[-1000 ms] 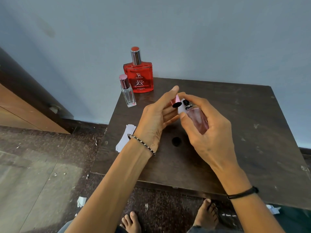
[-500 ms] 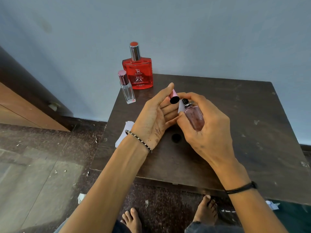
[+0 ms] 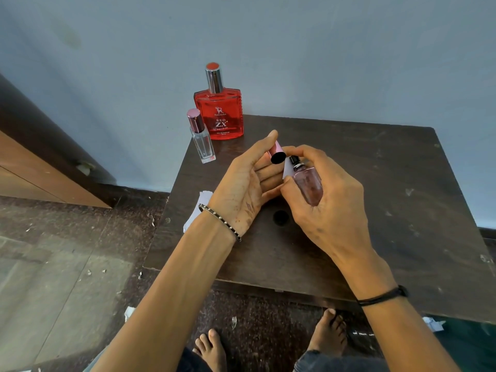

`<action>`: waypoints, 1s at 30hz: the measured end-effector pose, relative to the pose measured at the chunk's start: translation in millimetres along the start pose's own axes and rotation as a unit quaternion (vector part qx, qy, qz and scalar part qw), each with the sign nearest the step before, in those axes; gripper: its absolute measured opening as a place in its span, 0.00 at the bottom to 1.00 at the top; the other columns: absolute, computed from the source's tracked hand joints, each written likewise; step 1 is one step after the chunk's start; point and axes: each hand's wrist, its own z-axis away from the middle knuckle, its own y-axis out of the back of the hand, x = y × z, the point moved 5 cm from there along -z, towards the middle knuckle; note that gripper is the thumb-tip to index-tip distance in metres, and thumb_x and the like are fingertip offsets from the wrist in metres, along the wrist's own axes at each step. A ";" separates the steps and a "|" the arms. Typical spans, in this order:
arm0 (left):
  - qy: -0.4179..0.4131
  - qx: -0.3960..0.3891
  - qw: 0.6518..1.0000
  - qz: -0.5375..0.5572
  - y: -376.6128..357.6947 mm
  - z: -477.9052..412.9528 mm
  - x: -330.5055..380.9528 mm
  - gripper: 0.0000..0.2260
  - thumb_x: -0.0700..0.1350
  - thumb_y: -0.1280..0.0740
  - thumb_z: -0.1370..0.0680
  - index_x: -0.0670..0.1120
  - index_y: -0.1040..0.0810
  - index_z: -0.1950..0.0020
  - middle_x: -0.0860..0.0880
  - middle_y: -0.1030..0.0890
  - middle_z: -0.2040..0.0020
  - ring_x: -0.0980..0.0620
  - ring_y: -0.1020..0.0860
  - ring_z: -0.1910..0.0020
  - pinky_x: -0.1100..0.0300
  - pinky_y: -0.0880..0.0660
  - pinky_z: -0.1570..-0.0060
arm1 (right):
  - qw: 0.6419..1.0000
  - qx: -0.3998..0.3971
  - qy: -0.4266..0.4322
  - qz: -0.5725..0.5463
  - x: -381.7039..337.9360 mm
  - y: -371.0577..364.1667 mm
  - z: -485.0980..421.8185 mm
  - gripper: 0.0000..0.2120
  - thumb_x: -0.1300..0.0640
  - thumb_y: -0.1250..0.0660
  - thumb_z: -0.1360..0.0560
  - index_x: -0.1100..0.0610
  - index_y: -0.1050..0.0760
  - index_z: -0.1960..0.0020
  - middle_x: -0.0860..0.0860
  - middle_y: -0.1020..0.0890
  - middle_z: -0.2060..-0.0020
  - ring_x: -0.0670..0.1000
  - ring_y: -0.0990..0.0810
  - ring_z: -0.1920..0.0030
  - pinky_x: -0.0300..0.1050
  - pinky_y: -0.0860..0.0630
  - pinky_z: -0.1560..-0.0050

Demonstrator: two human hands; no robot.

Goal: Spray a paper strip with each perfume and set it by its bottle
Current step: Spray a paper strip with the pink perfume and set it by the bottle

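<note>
My right hand (image 3: pixel 330 208) grips a small pink perfume bottle (image 3: pixel 307 183) above the table, its black nozzle bare and my forefinger over the top. My left hand (image 3: pixel 247 183) pinches the bottle's pink cap (image 3: pixel 276 153) between thumb and fingers. A small white paper strip (image 3: pixel 288 167) shows between the two hands, just beside the nozzle. At the table's far left corner stand a big red perfume bottle (image 3: pixel 218 114) and a slim clear bottle (image 3: pixel 202 138) with a pink cap.
The dark wooden table (image 3: pixel 389 210) has a round hole (image 3: pixel 280 217) below my hands. White paper pieces (image 3: pixel 198 208) lie at its left edge, partly under my left wrist. My bare feet (image 3: pixel 327 334) are on the stone floor. A wooden cabinet (image 3: pixel 40 167) stands at left.
Both hands keep the same hold. The cap has tilted slightly away from the nozzle. The view has shifted a little.
</note>
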 end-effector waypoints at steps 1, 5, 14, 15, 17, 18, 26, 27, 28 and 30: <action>0.000 0.000 1.000 -0.001 0.0 0.3 0.2 0.12 0.53 0.32 0.21 0.45 0.18 0.52 0.45 0.13 0.52 0.51 0.14 0.58 0.55 0.20 0.50 | 1.000 0.000 0.000 0.000 -0.1 -0.4 -0.1 0.20 0.51 0.30 0.24 0.54 0.25 0.33 0.43 0.24 0.49 0.30 0.26 0.53 0.19 0.31 0.51; 0.002 0.007 1.000 -0.008 1.3 -0.4 0.4 0.14 0.54 0.32 0.21 0.43 0.18 0.46 0.43 0.13 0.49 0.50 0.14 0.56 0.57 0.18 0.52 | 1.000 0.002 -0.003 0.004 0.7 -2.0 -0.6 0.20 0.53 0.29 0.24 0.54 0.24 0.33 0.42 0.24 0.49 0.29 0.27 0.53 0.19 0.32 0.50; 0.007 0.016 1.000 -0.008 2.3 0.6 0.5 0.22 0.54 0.32 0.21 0.39 0.20 0.35 0.41 0.14 0.43 0.49 0.14 0.53 0.56 0.19 0.49 | 1.000 0.001 0.003 0.013 0.0 -2.4 -1.7 0.20 0.54 0.28 0.23 0.56 0.24 0.33 0.50 0.17 0.47 0.38 0.25 0.53 0.18 0.31 0.49; 0.006 0.014 1.000 -0.006 2.9 0.1 0.7 0.20 0.54 0.32 0.21 0.41 0.20 0.38 0.42 0.13 0.46 0.50 0.14 0.54 0.56 0.18 0.50 | 1.000 0.000 0.004 0.012 -0.7 -2.0 -1.9 0.20 0.55 0.27 0.23 0.56 0.24 0.33 0.51 0.17 0.46 0.38 0.25 0.52 0.19 0.31 0.49; 0.004 0.011 1.000 -0.005 2.7 -0.4 1.0 0.19 0.54 0.32 0.21 0.41 0.19 0.39 0.44 0.13 0.49 0.51 0.14 0.56 0.58 0.18 0.54 | 1.000 0.003 0.006 0.004 -2.3 -0.2 -2.5 0.20 0.55 0.27 0.23 0.56 0.24 0.33 0.50 0.17 0.47 0.37 0.24 0.53 0.20 0.31 0.48; 0.004 0.011 1.000 -0.007 2.5 -0.5 0.6 0.20 0.54 0.32 0.21 0.40 0.19 0.38 0.45 0.13 0.49 0.52 0.14 0.57 0.58 0.18 0.54 | 1.000 0.010 0.006 -0.002 -3.0 1.6 -2.4 0.20 0.55 0.27 0.23 0.55 0.24 0.33 0.47 0.18 0.48 0.36 0.23 0.53 0.21 0.30 0.48; -0.007 0.021 0.999 -0.022 5.8 -4.6 -0.4 0.18 0.56 0.32 0.22 0.45 0.15 0.41 0.47 0.13 0.44 0.47 0.17 0.39 0.50 0.23 0.36 | 0.961 0.068 -0.171 -0.205 15.8 15.9 3.3 0.25 0.43 0.26 0.32 0.46 0.29 0.38 0.43 0.17 0.47 0.43 0.17 0.48 0.52 0.16 0.49; -0.008 0.023 0.999 -0.022 5.8 -4.9 -0.1 0.17 0.56 0.32 0.22 0.46 0.14 0.43 0.48 0.13 0.44 0.48 0.17 0.39 0.50 0.23 0.36 | 0.951 0.072 -0.189 -0.235 18.3 15.8 3.1 0.26 0.45 0.25 0.34 0.47 0.29 0.40 0.47 0.16 0.47 0.45 0.16 0.49 0.54 0.16 0.50; -0.011 0.025 0.999 -0.023 5.7 -5.1 0.5 0.16 0.56 0.32 0.22 0.47 0.13 0.45 0.48 0.13 0.44 0.49 0.17 0.40 0.51 0.23 0.36 | 0.943 0.073 -0.200 -0.258 20.0 15.1 2.8 0.27 0.47 0.24 0.36 0.48 0.29 0.40 0.49 0.15 0.47 0.46 0.16 0.52 0.51 0.17 0.53; -0.022 0.033 0.998 -0.041 5.8 -5.7 2.3 0.15 0.56 0.31 0.23 0.48 0.12 0.46 0.49 0.13 0.45 0.51 0.16 0.42 0.52 0.23 0.38 | 0.927 0.075 -0.213 -0.298 22.3 13.5 1.2 0.26 0.54 0.24 0.36 0.51 0.28 0.40 0.51 0.14 0.49 0.43 0.18 0.60 0.42 0.21 0.61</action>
